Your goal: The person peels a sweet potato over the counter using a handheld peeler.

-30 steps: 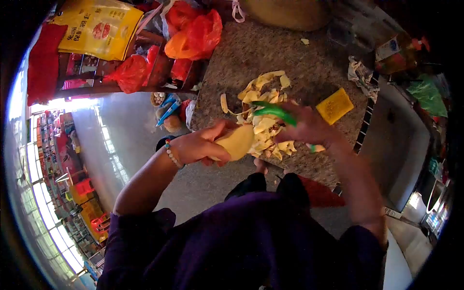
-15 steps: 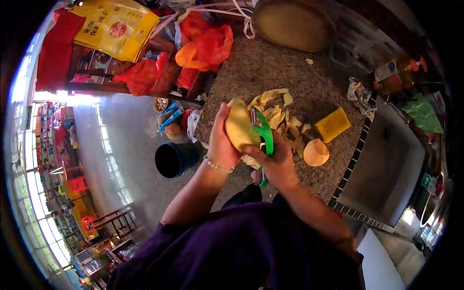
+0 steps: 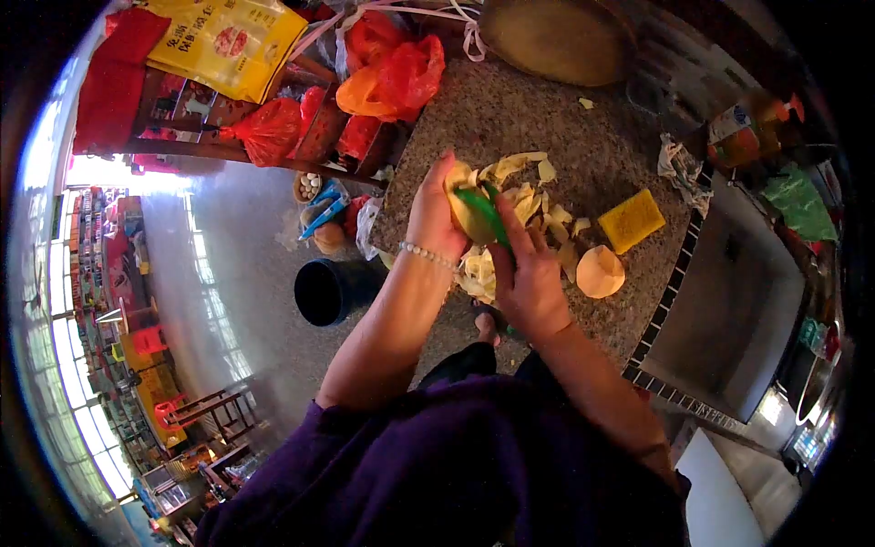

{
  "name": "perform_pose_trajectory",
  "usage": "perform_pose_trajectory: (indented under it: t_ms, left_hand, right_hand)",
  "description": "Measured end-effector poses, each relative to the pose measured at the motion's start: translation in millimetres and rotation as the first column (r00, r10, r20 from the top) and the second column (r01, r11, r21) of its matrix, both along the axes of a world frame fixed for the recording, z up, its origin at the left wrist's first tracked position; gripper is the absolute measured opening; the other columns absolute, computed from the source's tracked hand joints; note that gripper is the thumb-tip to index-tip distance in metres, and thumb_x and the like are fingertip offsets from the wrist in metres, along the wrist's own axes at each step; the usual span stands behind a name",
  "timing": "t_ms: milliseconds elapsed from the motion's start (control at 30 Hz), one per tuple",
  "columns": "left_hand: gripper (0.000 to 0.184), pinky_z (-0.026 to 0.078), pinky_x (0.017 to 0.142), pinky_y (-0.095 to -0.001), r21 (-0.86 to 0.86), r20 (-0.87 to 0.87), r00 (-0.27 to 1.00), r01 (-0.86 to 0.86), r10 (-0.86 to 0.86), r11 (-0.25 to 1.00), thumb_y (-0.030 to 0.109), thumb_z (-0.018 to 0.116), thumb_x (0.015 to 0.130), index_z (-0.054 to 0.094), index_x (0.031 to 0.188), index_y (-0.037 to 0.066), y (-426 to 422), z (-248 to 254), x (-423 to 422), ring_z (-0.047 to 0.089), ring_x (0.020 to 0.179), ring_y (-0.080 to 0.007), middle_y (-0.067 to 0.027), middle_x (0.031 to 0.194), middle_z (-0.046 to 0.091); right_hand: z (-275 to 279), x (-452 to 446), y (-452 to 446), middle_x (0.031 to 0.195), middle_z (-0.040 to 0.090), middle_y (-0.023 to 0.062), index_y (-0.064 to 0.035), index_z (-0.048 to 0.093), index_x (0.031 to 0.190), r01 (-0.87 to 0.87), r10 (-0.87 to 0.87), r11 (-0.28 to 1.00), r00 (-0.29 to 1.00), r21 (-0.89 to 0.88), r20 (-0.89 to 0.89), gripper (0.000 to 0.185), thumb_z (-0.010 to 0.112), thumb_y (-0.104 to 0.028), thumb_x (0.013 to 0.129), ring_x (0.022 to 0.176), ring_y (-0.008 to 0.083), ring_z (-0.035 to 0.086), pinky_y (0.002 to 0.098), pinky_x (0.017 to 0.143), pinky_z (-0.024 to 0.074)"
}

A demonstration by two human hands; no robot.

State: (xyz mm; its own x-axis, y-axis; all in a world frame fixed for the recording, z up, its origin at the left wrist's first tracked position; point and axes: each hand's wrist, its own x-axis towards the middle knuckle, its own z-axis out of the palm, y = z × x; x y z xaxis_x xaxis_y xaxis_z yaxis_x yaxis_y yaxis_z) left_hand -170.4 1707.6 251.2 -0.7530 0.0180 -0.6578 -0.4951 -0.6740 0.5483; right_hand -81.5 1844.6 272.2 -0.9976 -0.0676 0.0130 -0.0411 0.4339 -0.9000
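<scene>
In the middle of the head view, my left hand [image 3: 436, 219] is wrapped round a yellow, oblong piece of produce that looks like a potato [image 3: 465, 217]. My right hand [image 3: 531, 283] grips a green peeler [image 3: 483, 206], its head lying against the potato's side. The peeler's blade and much of its handle are hidden. Pale yellow peelings [image 3: 519, 196] are scattered on the speckled counter [image 3: 474, 114] just beyond my hands. To the right of my right hand sits a round, pale orange piece [image 3: 600, 272], with a yellow sponge [image 3: 632, 221] behind it.
A sink [image 3: 729, 283] with a tiled edge lies on the right. Left of the counter, a dark bucket [image 3: 324, 292] stands on the floor. Red plastic bags [image 3: 387, 68] and a yellow package [image 3: 228, 46] are at the upper left. A large round board [image 3: 556, 41] rests at the back.
The peeler has turned and shifted up along the potato, and my right hand's thumb no longer rests on the potato's near end. My left hand has tilted and moved slightly up.
</scene>
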Motion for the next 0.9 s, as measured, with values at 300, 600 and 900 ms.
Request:
perform_pose_trajectory:
  t_ms: [300, 600, 900]
  left_hand:
    - [0.029, 0.047, 0.079, -0.0407, -0.104, 0.003, 0.987, -0.159, 0.160, 0.982, 0.042, 0.058, 0.086, 0.054, 0.084, 0.013, -37, -50, -32, 0.056, 0.078, -0.0220, -0.0035, 0.076, 0.054]
    - [0.030, 0.051, 0.073, -0.0383, -0.020, 0.048, 0.995, 0.090, -0.089, 0.996, 0.039, 0.061, 0.085, 0.059, 0.092, 0.010, -21, -12, -13, 0.060, 0.078, -0.0226, -0.0060, 0.083, 0.062]
    - [0.029, 0.053, 0.066, -0.0389, -0.085, 0.083, 0.985, 0.160, -0.153, 0.983, 0.036, 0.061, 0.085, 0.060, 0.090, 0.008, 9, -31, 2, 0.063, 0.072, -0.0245, -0.0097, 0.082, 0.064]
  right_hand:
    - [-74, 100, -6, 0.098, 0.057, 0.0271, -0.0142, 0.034, 0.140, -0.061, 0.066, 0.988, 0.997, 0.142, -0.032, 0.054, 0.053, -0.015, 0.089, 0.081, 0.0411, 0.060, 0.0472, 0.068, 0.0503]
    - [-71, 33, 35, 0.110, 0.061, 0.0226, -0.0106, 0.044, 0.133, -0.060, 0.058, 0.995, 0.998, -0.076, -0.019, 0.043, 0.052, -0.024, 0.092, 0.095, 0.0379, 0.062, 0.0412, 0.076, 0.0497]
    - [-24, 18, 1, 0.111, 0.062, 0.0193, -0.0087, 0.047, 0.131, 0.146, -0.099, 0.964, 0.972, -0.221, 0.212, 0.041, 0.055, -0.012, 0.091, 0.095, 0.0243, 0.064, 0.0319, 0.079, 0.0481]
